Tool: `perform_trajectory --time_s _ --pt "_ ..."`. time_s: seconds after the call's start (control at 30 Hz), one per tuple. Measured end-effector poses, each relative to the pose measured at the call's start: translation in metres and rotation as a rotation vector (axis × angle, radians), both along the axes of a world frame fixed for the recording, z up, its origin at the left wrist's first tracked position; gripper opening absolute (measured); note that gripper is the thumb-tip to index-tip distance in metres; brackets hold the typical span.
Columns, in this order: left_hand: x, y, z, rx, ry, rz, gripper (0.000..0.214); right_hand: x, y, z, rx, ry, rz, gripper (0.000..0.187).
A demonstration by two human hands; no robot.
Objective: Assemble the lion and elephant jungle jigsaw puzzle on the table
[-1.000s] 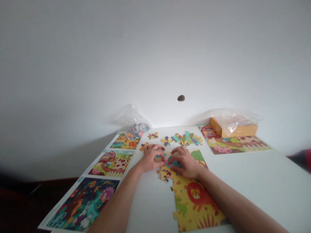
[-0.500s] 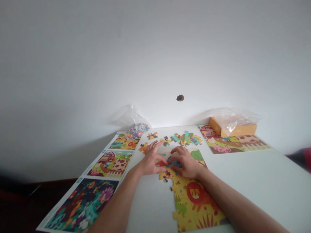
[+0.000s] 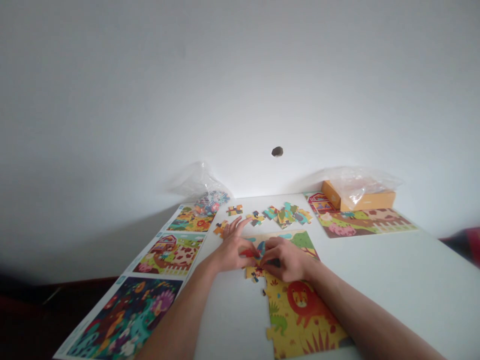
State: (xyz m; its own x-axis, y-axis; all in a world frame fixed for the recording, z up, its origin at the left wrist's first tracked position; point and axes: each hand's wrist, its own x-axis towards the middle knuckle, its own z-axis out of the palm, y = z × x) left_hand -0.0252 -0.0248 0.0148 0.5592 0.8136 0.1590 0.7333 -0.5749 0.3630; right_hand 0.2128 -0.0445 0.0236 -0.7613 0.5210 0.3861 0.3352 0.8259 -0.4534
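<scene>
A partly joined cardboard jigsaw puzzle [image 3: 296, 310] with a cartoon lion lies on the white table [image 3: 393, 280] in front of me. My left hand [image 3: 234, 247] pinches a red jigsaw piece [image 3: 249, 253] between its fingertips, above the puzzle's upper part. My right hand [image 3: 283, 259] presses its curled fingers close to the same spot, over a blue part of the picture. Whether it holds a piece is hidden. A small loose piece [image 3: 220, 228] lies just beyond my left fingers, and several loose pieces [image 3: 285, 215] sit further back.
Printed picture sheets [image 3: 168, 255] run along the table's left edge, and another sheet [image 3: 363, 223] lies at back right. An orange box [image 3: 360, 200] sits under clear plastic. A plastic bag [image 3: 210, 200] with pieces stands at back left.
My right hand has moved slightly closer to my left, and now covers more of the blue area. The red piece stays between my left fingertips. The puzzle has not visibly moved.
</scene>
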Motion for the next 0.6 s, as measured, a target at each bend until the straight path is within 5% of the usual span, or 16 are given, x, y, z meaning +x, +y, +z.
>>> perform_trajectory --time_s 0.27,0.4,0.53,0.6 --pt "0.001 0.0 -0.002 0.007 -0.003 0.016 0.02 0.001 0.004 -0.008 0.014 -0.055 -0.002 0.021" --pt "0.003 0.0 0.0 0.014 -0.017 0.021 0.02 0.007 0.01 -0.004 0.023 -0.044 -0.138 0.021" --pt "0.003 -0.001 0.001 0.013 -0.029 0.039 0.021 0.026 0.018 0.008 -0.079 -0.096 -0.355 0.016" --pt "0.004 -0.001 0.001 0.01 -0.031 0.043 0.023 0.037 0.02 0.014 -0.2 -0.175 -0.3 0.023"
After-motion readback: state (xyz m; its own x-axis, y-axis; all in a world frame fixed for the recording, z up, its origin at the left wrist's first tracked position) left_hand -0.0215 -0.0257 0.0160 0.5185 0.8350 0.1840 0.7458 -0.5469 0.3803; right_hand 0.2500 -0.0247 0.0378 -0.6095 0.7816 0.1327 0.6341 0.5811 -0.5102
